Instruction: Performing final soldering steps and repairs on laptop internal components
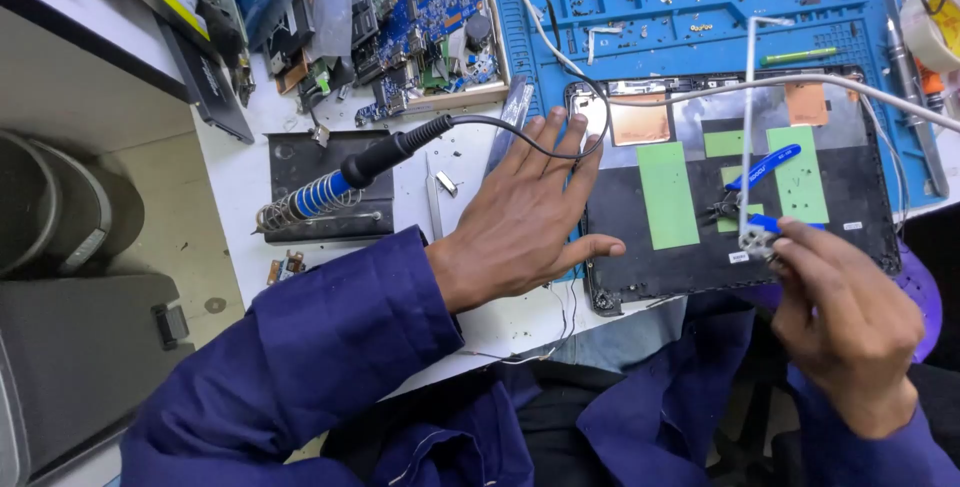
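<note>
Head camera looks down on a workbench where the left hand point(525, 212) lies flat and open, fingers spread, its palm on the white bench and its fingertips over the left edge of a black laptop cover point(870, 212) with green patches. The right hand point(850, 322), over the cover's lower right corner, pinches a small silvery metal part point(755, 237) between fingertips, just beside blue-handled pliers point(760, 172) lying on the cover. A soldering iron point(385, 157) rests in its coiled stand point(300, 209) to the left, near the open hand.
</note>
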